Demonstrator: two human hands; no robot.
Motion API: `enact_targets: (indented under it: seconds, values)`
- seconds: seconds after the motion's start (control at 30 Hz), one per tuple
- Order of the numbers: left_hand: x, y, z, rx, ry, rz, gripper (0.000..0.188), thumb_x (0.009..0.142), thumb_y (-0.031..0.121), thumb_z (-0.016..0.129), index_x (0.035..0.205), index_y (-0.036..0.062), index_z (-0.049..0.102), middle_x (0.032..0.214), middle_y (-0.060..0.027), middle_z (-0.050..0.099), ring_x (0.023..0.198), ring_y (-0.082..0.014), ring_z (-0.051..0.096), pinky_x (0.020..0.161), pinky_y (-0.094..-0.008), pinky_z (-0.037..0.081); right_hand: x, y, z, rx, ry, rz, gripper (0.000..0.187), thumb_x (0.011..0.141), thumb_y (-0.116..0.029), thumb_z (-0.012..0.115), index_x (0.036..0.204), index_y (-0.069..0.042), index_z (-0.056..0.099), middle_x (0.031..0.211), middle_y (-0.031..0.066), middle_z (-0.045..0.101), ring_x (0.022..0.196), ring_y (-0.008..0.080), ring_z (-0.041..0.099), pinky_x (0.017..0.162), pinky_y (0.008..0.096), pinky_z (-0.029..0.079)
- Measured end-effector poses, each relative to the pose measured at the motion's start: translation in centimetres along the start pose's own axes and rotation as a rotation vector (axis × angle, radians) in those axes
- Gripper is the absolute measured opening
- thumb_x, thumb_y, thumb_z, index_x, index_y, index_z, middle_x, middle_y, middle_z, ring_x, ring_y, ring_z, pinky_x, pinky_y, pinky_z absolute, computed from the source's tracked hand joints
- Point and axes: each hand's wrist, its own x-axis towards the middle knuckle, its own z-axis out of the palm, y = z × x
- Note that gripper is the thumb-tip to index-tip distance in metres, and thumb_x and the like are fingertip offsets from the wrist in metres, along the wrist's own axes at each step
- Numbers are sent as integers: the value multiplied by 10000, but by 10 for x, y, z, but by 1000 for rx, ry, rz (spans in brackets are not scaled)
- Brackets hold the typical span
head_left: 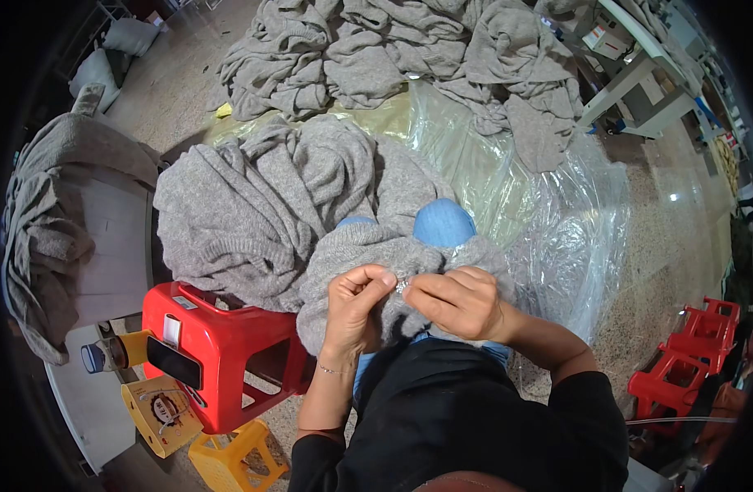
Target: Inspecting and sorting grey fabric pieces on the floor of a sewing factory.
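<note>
A grey knitted garment (343, 250) lies bunched over my lap, with my blue-clad knee (444, 223) showing beyond it. Just above the knit, my left hand (356, 307) is closed, thumb and forefinger pinched together; what lies between them is too small to make out. Close beside it on the right, my right hand (460, 302) is also closed in a pinch. At its fingertips sits a small shiny whitish piece (402, 286), whose kind I cannot tell. The fingertips of both hands nearly meet there.
A large heap of grey knitwear (229, 205) rises at my left. More knit garments (376, 57) lie beyond clear plastic sheeting (557, 221). A red stool (220, 344) holds a black phone (175, 362). Near it are a yellow box (159, 414) and yellow stool (237, 459). Red stools (680, 369) stand right.
</note>
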Motion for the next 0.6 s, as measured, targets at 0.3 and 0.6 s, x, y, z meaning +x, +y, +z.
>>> enact_targets:
  seconds: [0.3,0.6]
  values:
    - [-4,-9,-6,279,19,257,131,855,-76,746,972,-31,707,908,-48,708,829,-77,644,715,-208,508,-2,3,11,260,-143,303,250,753,-40,691,1002,-38,666,934,95,673,692,256,662,604,362,503]
    - [-11,-1,-11,507,-57,309,91,865,-77,707,942,-29,711,890,-54,707,801,-81,628,691,-225,493,11,26,3,669,-677,545,157,789,-10,655,945,5,642,844,175,650,665,289,643,628,376,502]
